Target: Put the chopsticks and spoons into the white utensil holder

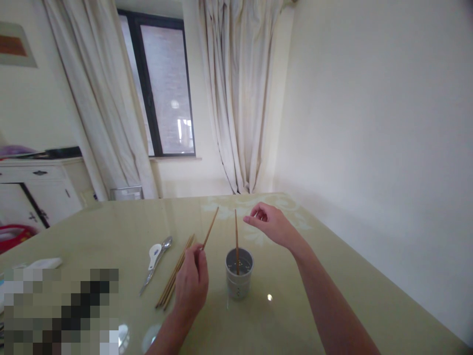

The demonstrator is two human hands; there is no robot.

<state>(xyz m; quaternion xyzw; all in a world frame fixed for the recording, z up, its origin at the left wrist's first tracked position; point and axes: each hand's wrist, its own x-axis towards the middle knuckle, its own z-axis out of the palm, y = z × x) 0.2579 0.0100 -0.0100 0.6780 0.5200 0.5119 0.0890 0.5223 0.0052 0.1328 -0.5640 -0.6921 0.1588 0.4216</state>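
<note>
My left hand (192, 276) is closed on a thin wooden chopstick (212, 226), which slants up and to the right from its fingers. Beside and partly behind that hand, a bundle of several chopsticks (170, 286) lies on the table. A grey cup (238, 288) with small holes in its bottom stands upright between my hands. One chopstick (236, 231) stands in the cup, leaning slightly left. Up and to the right of the cup hovers my right hand (271, 223), its thumb apart from the curled fingers and nothing visible in it, not touching the upright chopstick.
Left of the bundle lie a white ceramic spoon (154, 254) and a metal spoon (158, 261). The glossy table (281, 315) runs along a white wall (388, 123) on the right. A blurred patch hides the lower left. Curtains, a window and a white cabinet (48, 182) are behind.
</note>
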